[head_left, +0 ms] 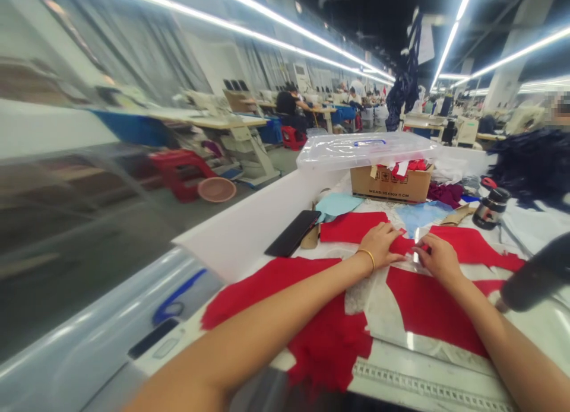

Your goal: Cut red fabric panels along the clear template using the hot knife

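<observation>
The left hand lies flat on red cloth, its grip open, likely to keep the cloth still. The right hand touches a clear strip, but its fingers hide the strip, so I cannot tell if its grip is closed. The cloth lies on the bench. A black phone sits nearby. Farther off, a clear plastic box rests on a cardboard box.

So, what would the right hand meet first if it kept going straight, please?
The right hand would probably meet the clear plastic strip on the red fabric first, though depth is unclear.
</observation>
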Tool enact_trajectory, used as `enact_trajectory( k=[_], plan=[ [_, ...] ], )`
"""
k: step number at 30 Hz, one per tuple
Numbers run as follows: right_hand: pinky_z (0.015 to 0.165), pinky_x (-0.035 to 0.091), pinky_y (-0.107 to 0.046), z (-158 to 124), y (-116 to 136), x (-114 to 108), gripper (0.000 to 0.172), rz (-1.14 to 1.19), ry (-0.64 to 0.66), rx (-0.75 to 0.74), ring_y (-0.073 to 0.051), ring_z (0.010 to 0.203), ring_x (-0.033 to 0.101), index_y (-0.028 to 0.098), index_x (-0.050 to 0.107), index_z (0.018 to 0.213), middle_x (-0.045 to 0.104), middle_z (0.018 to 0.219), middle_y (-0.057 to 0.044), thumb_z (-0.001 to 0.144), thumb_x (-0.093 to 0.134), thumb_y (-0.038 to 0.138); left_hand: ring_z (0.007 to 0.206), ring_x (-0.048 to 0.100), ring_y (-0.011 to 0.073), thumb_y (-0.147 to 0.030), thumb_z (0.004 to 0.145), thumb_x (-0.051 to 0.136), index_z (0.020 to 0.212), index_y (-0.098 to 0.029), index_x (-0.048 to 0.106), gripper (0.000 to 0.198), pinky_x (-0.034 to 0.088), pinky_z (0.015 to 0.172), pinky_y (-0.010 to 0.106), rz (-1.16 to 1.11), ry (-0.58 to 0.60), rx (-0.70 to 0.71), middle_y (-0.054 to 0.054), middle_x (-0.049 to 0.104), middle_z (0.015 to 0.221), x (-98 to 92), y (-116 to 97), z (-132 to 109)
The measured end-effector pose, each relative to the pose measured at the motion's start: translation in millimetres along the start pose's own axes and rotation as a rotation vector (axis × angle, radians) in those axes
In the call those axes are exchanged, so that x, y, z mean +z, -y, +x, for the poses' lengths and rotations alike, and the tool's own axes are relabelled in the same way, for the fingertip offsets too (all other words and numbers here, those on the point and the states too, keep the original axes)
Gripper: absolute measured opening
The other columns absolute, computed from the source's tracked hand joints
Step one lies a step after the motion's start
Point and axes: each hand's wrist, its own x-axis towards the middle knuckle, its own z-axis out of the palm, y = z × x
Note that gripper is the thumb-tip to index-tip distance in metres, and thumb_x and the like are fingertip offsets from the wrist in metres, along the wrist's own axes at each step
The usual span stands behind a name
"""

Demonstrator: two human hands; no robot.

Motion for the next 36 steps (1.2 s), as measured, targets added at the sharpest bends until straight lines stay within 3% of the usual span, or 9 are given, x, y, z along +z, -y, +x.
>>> enact_trajectory(
  k=[3,7,12,16,20,25,28,33,36],
  plan=[
    [0.067,0.046,-0.026,-6.2,8.0,-7.8,0.016,0.048,-0.040,-0.021,-0.017,0.073,0.067,0.022,0.069,0.076,0.072,0.083,-0.003,0.091,0.067,0.026,0.107,0.060,0.0308,-0.049,0.075,0.091,0.112,-0.022,0.075,0.049,0.052,0.098,0.045,0.017,-0.037,-0.021,0.009,0.065,0.109,-6.2,7.6,-4.2],
    [0.067,0.049,-0.025,-30.8,18.0,-22.7,0.016,0.111,-0.097,-0.073,-0.015,0.070,0.065,0.021,0.067,0.077,0.072,0.084,-0.002,0.092,0.064,0.026,0.100,0.060,0.0275,-0.029,0.086,0.080,0.086,-0.023,0.077,0.007,0.053,0.094,0.043,0.024,-0.079,-0.048,0.007,0.065,0.100,-17.4,13.5,-12.3],
    [0.061,0.051,-0.024,-91.2,13.7,-46.4,0.026,0.227,-0.218,-0.282,-0.015,0.067,0.067,0.023,0.065,0.080,0.072,0.082,-0.004,0.100,0.052,0.032,0.095,0.060,0.0269,-0.013,0.089,0.063,0.078,-0.022,0.074,0.018,0.053,0.090,0.043,-0.020,-0.088,-0.052,0.008,0.066,0.091,-45.0,9.0,-36.7],
    [0.060,0.056,-0.024,-137.8,-3.8,-69.7,0.023,0.293,-0.304,-0.318,-0.016,0.067,0.069,0.024,0.067,0.080,0.073,0.080,-0.005,0.099,0.056,0.031,0.090,0.061,0.0244,-0.017,0.091,0.060,0.080,-0.020,0.072,0.017,0.053,0.087,0.039,-0.106,-0.016,0.021,0.007,0.067,0.086,-70.4,-17.3,-65.0],
    [0.048,0.051,-0.024,-174.1,-20.5,-99.4,0.022,0.375,-0.308,-0.108,-0.014,0.053,0.060,0.024,0.071,0.082,0.072,0.079,-0.004,0.094,0.066,0.041,0.084,0.065,0.0186,-0.021,0.095,0.057,0.083,-0.019,0.072,0.019,0.053,0.081,0.030,-0.276,0.110,0.071,0.004,0.072,0.086,-99.1,-65.0,-84.0],
    [0.041,0.041,-0.025,-207.6,-31.3,-134.0,0.042,0.502,-0.335,0.201,-0.013,0.044,0.048,0.024,0.062,0.065,0.057,0.057,0.000,0.088,0.066,0.059,0.074,0.064,0.0154,-0.036,0.091,0.066,0.091,-0.016,0.078,0.023,0.050,0.070,0.024,-0.879,0.600,-0.108,0.003,0.073,0.081,-130.4,-112.7,-83.6],
    [0.041,0.036,-0.025,-202.8,-44.1,-139.6,0.047,0.489,-0.346,0.290,-0.013,0.044,0.044,0.024,0.058,0.062,0.050,0.051,0.002,0.087,0.065,0.063,0.075,0.065,0.0155,-0.038,0.086,0.070,0.096,-0.014,0.080,0.027,0.049,0.068,0.023,-0.901,0.698,-0.197,0.005,0.075,0.084,-117.2,-116.8,-74.4],
    [0.047,0.036,-0.026,-158.0,-83.0,-111.7,0.052,0.380,-0.059,0.226,-0.014,0.046,0.047,0.023,0.052,0.055,0.052,0.046,0.001,0.081,0.060,0.067,0.062,0.059,0.0143,-0.036,0.082,0.070,0.085,-0.014,0.076,0.023,0.044,0.059,0.022,-0.701,0.621,-0.328,0.000,0.067,0.064,-51.1,-99.8,-53.9],
    [0.050,0.033,-0.026,-136.6,-101.9,-89.1,0.039,0.146,-0.050,0.249,-0.014,0.048,0.047,0.023,0.048,0.054,0.052,0.047,0.001,0.081,0.058,0.050,0.064,0.057,0.0145,-0.034,0.080,0.071,0.075,-0.016,0.072,0.018,0.041,0.059,0.023,-0.598,0.556,-0.345,-0.001,0.064,0.064,-22.6,-88.6,-43.6]
  ],
)
